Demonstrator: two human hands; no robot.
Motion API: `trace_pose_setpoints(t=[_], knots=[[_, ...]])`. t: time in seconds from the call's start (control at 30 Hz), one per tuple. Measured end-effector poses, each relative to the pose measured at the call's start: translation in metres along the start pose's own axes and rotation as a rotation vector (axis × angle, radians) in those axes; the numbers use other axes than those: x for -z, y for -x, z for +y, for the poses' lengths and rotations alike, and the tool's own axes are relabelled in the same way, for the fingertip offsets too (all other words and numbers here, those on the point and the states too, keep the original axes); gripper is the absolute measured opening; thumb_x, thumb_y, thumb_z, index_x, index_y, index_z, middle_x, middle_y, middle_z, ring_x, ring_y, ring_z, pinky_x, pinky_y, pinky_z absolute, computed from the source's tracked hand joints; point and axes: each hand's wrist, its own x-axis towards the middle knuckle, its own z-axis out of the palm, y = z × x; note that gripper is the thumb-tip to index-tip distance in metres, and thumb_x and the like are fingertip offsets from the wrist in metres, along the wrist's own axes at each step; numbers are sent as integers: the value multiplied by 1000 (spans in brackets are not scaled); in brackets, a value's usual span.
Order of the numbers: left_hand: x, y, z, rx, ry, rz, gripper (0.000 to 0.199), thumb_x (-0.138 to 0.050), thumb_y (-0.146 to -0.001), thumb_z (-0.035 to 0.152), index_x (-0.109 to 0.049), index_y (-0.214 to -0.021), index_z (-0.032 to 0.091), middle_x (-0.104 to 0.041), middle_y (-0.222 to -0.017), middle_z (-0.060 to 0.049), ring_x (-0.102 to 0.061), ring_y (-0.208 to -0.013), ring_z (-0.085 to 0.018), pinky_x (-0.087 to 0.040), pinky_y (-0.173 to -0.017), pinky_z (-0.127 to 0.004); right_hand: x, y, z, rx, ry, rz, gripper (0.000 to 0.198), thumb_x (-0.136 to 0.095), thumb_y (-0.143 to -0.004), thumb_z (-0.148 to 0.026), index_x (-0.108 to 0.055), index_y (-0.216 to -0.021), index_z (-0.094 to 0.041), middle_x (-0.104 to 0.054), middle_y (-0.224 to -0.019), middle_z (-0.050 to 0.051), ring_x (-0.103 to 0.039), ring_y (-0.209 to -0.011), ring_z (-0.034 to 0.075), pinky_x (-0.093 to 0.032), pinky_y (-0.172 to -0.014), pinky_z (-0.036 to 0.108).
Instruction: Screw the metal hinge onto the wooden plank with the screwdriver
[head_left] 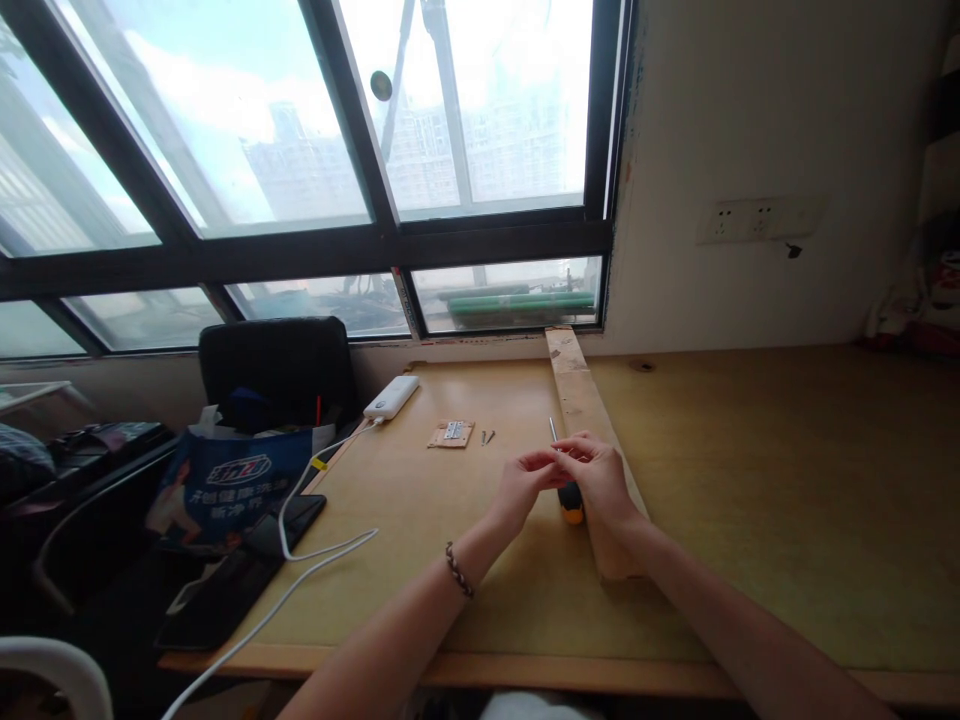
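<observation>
My left hand (523, 488) and my right hand (598, 482) meet fingertip to fingertip above the table, both closed in a pinch. Whatever small thing is between the fingers, I cannot make it out. Below them is a screwdriver (571, 503) with a black and orange handle; its shaft shows past my fingers and its middle is hidden. Beside it a long wooden board (583, 398) lies lengthwise, partly under my right hand. Further left are two screws (488, 437) and a metal hinge (453, 430) on a small piece of cardboard (438, 437).
A white power bank (391, 397) sits at the table's left edge, its white cable (330, 550) trailing to the front. Left of the table (787, 520) are a black chair (277, 370) and a blue bag (232, 490). A window and a wall with sockets (739, 222) stand behind.
</observation>
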Motion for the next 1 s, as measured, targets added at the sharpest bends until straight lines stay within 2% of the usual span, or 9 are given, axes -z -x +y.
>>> trace_pose_setpoints(t=[0.2,0.4,0.6,0.73,0.83,1.0], knots=[[-1,1,-1,-36,-32,-19,40,-61,-69,43,-66,-90,10,-67,-80,-10,-62,-74,-18,-48,-74,-33,2,-3,3,13,-31,40,20,-61,-69,-33,-69,-77,-16,-63,-78,6,-60,-71,17,-48,-63,26],[1,-3,-3,-141,-134,-16,38,-57,-72,44,-67,-87,10,-64,-71,-7,-58,-66,-15,-48,-65,-29,1,-7,16,3,-48,73,24,-64,-66,-37,-67,-75,-15,-65,-76,6,-62,-68,18,-49,-62,28],[6,-7,-8,-297,-375,16,28,-58,-72,37,-68,-84,13,-63,-71,-4,-54,-63,-12,-45,-59,-23,2,-5,15,39,83,85,21,-61,-69,-35,-61,-78,-16,-64,-71,4,-61,-64,17,-48,-59,27],[14,-11,-14,-288,-487,-4,26,-56,-73,36,-67,-81,14,-62,-66,-3,-53,-58,-11,-43,-56,-22,4,-5,15,93,236,35,18,-59,-72,-31,-57,-83,-16,-61,-71,3,-58,-62,16,-46,-58,27],[27,-20,-16,-265,-653,94,27,-50,-76,36,-65,-76,13,-60,-61,-2,-53,-54,-11,-41,-52,-21,3,-6,18,146,350,-1,20,-59,-73,-30,-56,-87,-16,-60,-80,6,-57,-66,16,-46,-60,28],[64,-38,-15,-244,-1168,419,27,-45,-79,31,-61,-66,14,-61,-63,-5,-54,-59,-14,-39,-59,-25,2,-4,21,207,432,-67,21,-60,-75,-31,-55,-89,-16,-58,-88,8,-57,-73,17,-46,-67,30]])
